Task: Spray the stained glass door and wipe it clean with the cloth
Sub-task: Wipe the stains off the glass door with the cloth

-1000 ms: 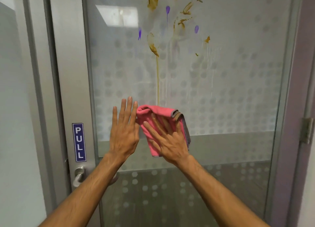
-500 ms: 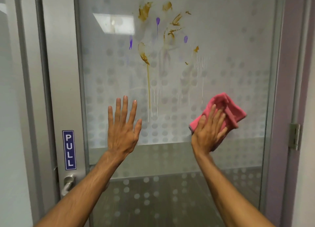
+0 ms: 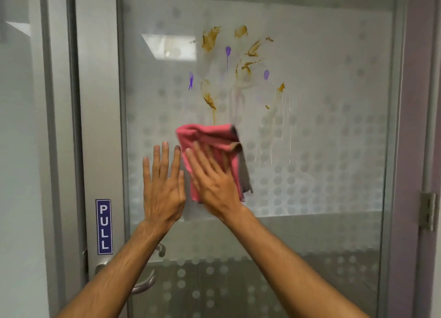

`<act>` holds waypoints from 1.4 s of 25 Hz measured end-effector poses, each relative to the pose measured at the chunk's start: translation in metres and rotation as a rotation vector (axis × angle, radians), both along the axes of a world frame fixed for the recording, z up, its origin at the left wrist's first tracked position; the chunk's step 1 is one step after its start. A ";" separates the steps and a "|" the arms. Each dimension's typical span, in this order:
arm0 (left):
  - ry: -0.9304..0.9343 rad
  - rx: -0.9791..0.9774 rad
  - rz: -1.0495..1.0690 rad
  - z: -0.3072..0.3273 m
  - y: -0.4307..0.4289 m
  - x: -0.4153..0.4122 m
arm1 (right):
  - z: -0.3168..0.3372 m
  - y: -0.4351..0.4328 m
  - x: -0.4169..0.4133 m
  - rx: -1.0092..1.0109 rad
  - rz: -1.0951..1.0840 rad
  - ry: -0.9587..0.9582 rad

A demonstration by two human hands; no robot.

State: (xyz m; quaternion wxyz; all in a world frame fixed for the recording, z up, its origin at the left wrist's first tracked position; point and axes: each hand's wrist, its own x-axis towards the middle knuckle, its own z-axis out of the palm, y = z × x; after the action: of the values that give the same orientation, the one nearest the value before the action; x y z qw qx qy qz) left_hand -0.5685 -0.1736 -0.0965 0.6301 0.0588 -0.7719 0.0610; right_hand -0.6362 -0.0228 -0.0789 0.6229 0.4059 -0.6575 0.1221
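The frosted glass door (image 3: 322, 102) carries brown smears (image 3: 210, 39) and purple drips (image 3: 228, 51) in its upper middle, with wet runs trailing down. A folded pink cloth (image 3: 205, 136) lies flat against the glass just below the stains. My right hand (image 3: 214, 179) presses it to the pane with straight, spread fingers and looks motion-blurred. My left hand (image 3: 162, 184) rests flat on the glass beside the cloth, fingers straight and pointing up, holding nothing. No spray bottle is in view.
A grey metal door frame (image 3: 95, 102) with a blue PULL sign (image 3: 104, 227) and a lever handle (image 3: 143, 284) stands at the left. A hinge (image 3: 428, 211) sits on the purple-grey jamb at the right. A ceiling light reflects in the glass (image 3: 169, 46).
My right hand swept the cloth from beside my left hand out to the right, then back left and slightly higher. My left hand stayed flat on the glass.
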 end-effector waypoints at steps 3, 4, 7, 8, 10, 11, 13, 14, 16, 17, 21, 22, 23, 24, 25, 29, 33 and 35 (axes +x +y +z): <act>-0.014 -0.021 0.025 0.003 -0.001 0.001 | 0.016 0.021 -0.012 0.120 -0.060 0.132; -0.022 -0.030 0.030 0.005 -0.001 0.001 | 0.024 0.030 -0.016 0.099 -0.094 0.138; -0.026 -0.046 0.026 0.017 0.007 0.001 | 0.041 0.052 -0.026 0.018 -0.171 0.108; -0.026 -0.053 0.024 0.021 0.010 0.001 | 0.044 0.060 -0.029 -0.024 -0.204 0.091; -0.019 -0.066 0.015 0.030 0.017 0.001 | 0.047 0.082 -0.039 -0.152 -0.265 0.010; -0.015 -0.067 0.002 0.034 0.021 0.001 | 0.048 0.096 -0.045 -0.232 -0.283 -0.056; -0.014 -0.066 -0.036 0.043 0.026 0.001 | 0.046 0.125 -0.057 -0.428 -0.267 -0.224; -0.015 -0.064 -0.051 0.048 0.027 0.001 | 0.045 0.135 -0.062 -0.546 -0.244 -0.298; -0.023 -0.043 -0.060 0.057 0.030 0.002 | 0.041 0.143 -0.064 -0.776 -0.195 -0.383; -0.027 -0.030 -0.054 0.061 0.030 0.002 | 0.038 0.142 -0.063 -0.852 -0.167 -0.388; -0.030 0.007 -0.037 0.069 0.024 0.005 | 0.009 0.107 -0.049 -0.730 -0.153 -0.256; -0.029 0.009 -0.033 0.072 0.021 0.006 | 0.001 0.092 -0.042 -0.613 -0.148 -0.225; -0.030 0.013 -0.028 0.077 0.018 0.008 | -0.005 0.076 -0.033 -0.480 -0.128 -0.218; -0.032 0.019 -0.022 0.085 0.013 0.010 | -0.005 0.060 -0.025 -0.354 -0.109 -0.228; -0.033 0.027 -0.020 0.093 0.009 0.011 | -0.002 0.047 -0.018 -0.248 -0.102 -0.234; -0.023 0.046 0.005 0.134 -0.007 0.017 | 0.045 0.016 -0.009 -0.022 -0.134 -0.095; 0.029 0.018 0.012 0.173 -0.019 0.021 | 0.118 -0.013 0.003 -0.003 -0.089 -0.037; 0.037 -0.002 0.004 0.197 -0.023 0.023 | 0.164 -0.024 0.005 -0.018 -0.077 -0.021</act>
State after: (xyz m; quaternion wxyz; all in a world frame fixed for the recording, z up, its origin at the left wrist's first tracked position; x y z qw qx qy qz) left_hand -0.5456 -0.1970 0.1002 0.6444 0.0609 -0.7598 0.0621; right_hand -0.6312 -0.0463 0.0851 0.6239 0.3734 -0.6780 0.1082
